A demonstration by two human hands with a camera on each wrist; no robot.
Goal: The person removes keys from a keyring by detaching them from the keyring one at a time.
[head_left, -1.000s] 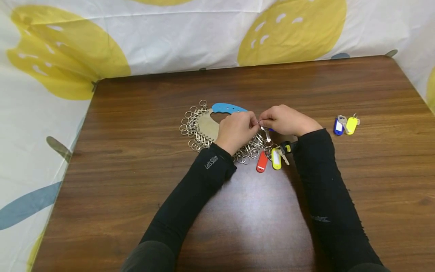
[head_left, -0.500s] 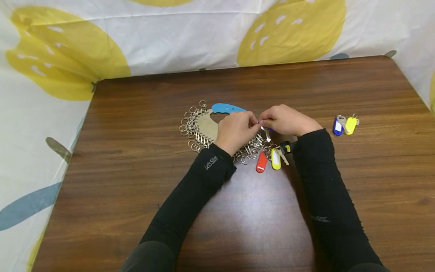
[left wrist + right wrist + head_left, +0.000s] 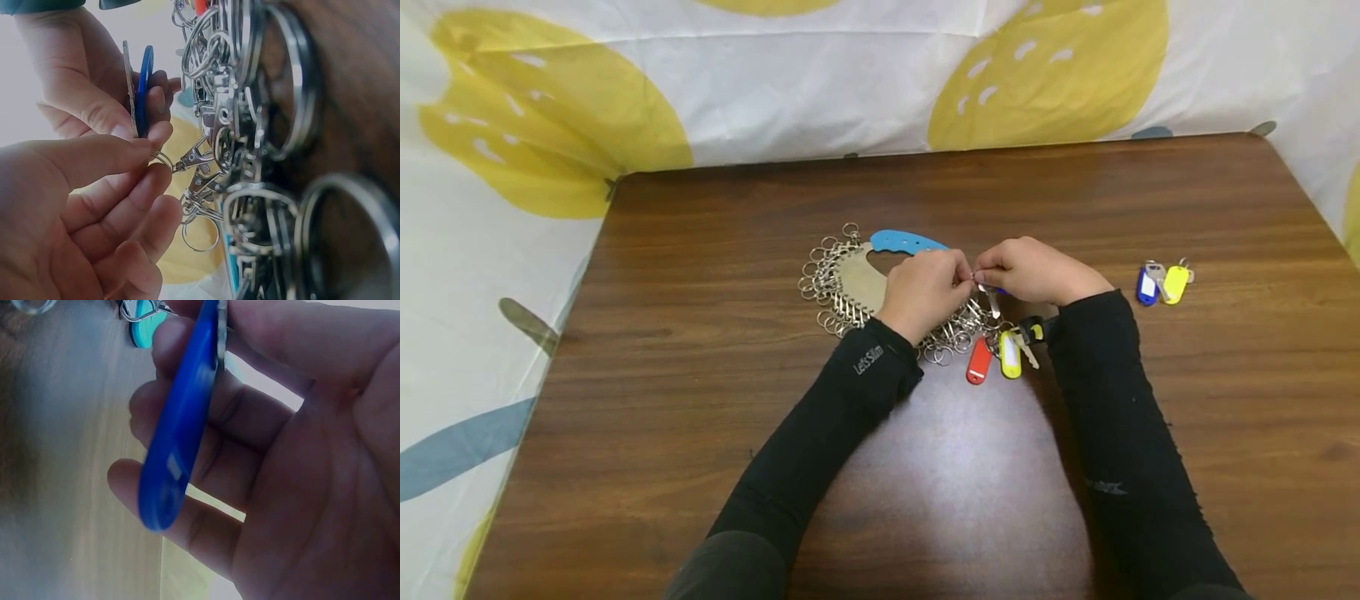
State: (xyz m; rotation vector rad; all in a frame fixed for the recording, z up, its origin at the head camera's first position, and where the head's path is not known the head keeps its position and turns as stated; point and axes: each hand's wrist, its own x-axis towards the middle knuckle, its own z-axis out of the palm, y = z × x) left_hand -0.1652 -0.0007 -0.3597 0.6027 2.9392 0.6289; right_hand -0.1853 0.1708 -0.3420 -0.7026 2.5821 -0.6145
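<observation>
Left hand (image 3: 922,287) pinches silver-metal ring (image 3: 163,157), right hand (image 3: 1033,271) blue plastic tag (image 3: 172,450) | seemingly hung: red plastic tag (image 3: 979,361) | unhung: far-right yellow plastic tag (image 3: 1176,285)

Table (image 3: 662,417): brown wood-grain | on it: ringed metal plate (image 3: 859,279), red tag (image 3: 979,362), yellow tag (image 3: 1011,354) | right: tagged keys (image 3: 1155,272)

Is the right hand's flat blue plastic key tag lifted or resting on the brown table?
Lifted: the right wrist view shows the right hand holding the blue tag, brown table beyond.
</observation>
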